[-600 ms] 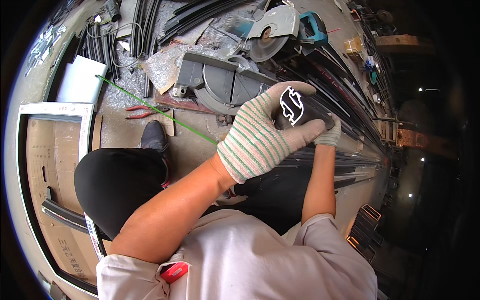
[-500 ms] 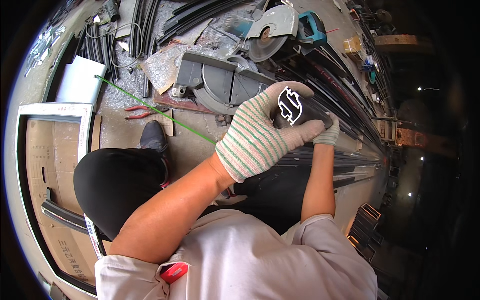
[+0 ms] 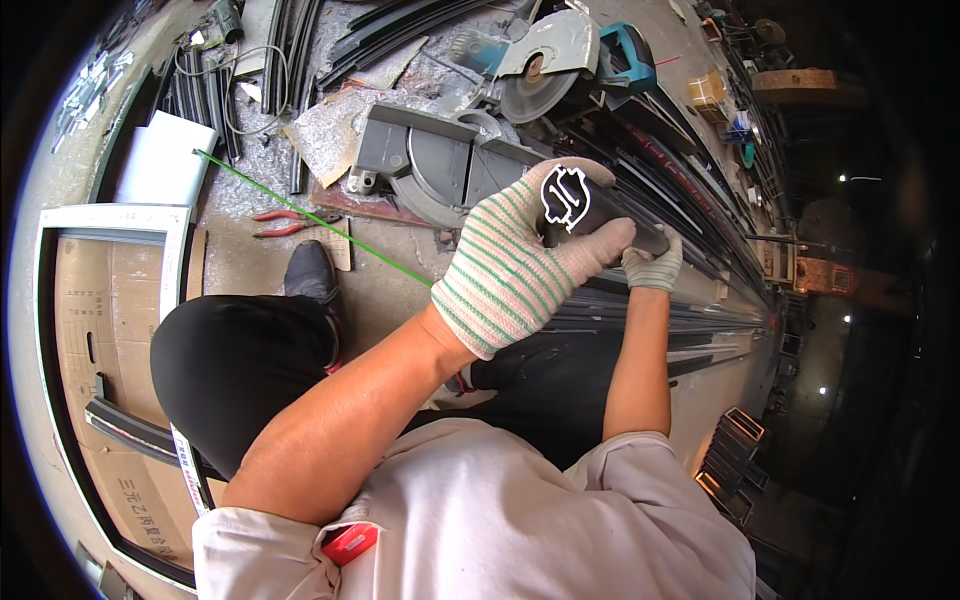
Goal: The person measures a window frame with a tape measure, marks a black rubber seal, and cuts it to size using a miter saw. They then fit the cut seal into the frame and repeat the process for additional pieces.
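Both my gloved hands hold a short black metal profile (image 3: pixel 608 207) in front of me. Its hollow cut end, with bright white-looking walls, faces me. My left hand (image 3: pixel 515 265), in a white glove with green stripes, wraps around the near end, thumb on the lower side and fingers over the top. Farther along, my right hand (image 3: pixel 653 262) is closed around the far end, which its fingers partly hide. Just beyond my hands stands a mitre saw (image 3: pixel 435 165) with a grey base, a bare round blade (image 3: pixel 540 90) and a teal motor housing (image 3: pixel 628 60).
Red-handled pliers (image 3: pixel 284 222) lie on the floor by my shoe (image 3: pixel 311 270). A white-edged frame (image 3: pixel 115 218) with cardboard stands at the left. Long dark profiles (image 3: pixel 690 190) run along the right. A thin green line (image 3: pixel 310 213) crosses toward my left wrist.
The profile's cut end has shifted slightly left and up and turned a little. Both hands keep their hold, and more of the right hand's fingers show.
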